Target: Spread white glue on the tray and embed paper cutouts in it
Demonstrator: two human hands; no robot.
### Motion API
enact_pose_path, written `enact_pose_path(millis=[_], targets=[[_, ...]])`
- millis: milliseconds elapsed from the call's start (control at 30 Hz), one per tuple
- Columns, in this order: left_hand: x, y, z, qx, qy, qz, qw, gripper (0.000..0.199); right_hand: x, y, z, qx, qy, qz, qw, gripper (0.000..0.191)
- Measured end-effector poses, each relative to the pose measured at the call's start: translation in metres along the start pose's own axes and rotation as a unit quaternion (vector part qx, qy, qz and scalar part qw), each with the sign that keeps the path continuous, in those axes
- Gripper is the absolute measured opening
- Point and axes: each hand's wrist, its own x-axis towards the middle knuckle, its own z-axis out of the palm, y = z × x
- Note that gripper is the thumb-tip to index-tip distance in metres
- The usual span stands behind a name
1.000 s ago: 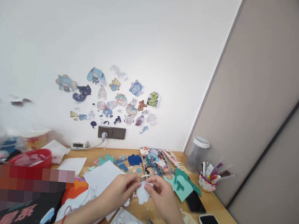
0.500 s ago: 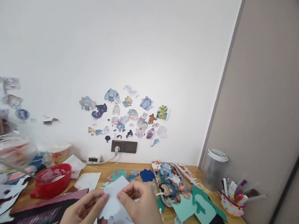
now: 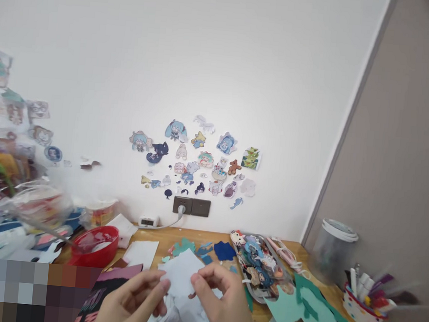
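Observation:
A small piece of white paper is held up between my two hands over the desk. My left hand pinches its left edge between thumb and fingers. On the right edge, my right hand pinches it the same way, thumb toward me. Below the hands lie crumpled and cut white paper scraps, partly hidden by the fingers. Beyond the paper are teal scraps and a dark blue cutout.
To the left stands a red bowl. A clear tray of character cutouts sits right of centre, with green paper sheets before it. Farther right are a pen holder and a lidded clear bucket. Stickers surround a wall socket.
The whole view has shifted, so the wall and desk things appear farther right. Both hands still hold the white paper, with its upper corner pointing up.

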Motion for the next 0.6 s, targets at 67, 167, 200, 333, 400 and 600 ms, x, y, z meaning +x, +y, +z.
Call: enact_pose_path(millis=[67,167,200,333,400,600], targets=[[0.000,0.005,-0.005,0.010,0.020,0.016,1.000,0.037,0.000,-0.002,0.000,-0.017,-0.030,0.002,0.999,0.024],[-0.002,0.012,-0.009,0.008,0.029,0.037,0.999,0.032,0.001,-0.001,0.001,-0.032,-0.049,0.008,0.998,0.025],[-0.003,0.013,-0.010,0.005,0.026,0.042,0.999,0.032,0.001,0.000,0.002,-0.034,-0.051,0.014,0.998,0.025],[-0.002,0.014,-0.013,0.003,0.020,0.043,0.999,0.035,0.002,0.005,0.009,-0.019,-0.057,0.023,0.998,0.028],[-0.002,0.015,-0.014,-0.007,0.021,0.032,0.999,0.038,0.002,0.007,0.011,-0.007,-0.058,0.022,0.998,0.029],[-0.001,0.020,-0.012,-0.034,-0.005,0.018,0.999,0.031,0.001,0.011,0.014,-0.002,-0.059,0.033,0.998,0.031]])
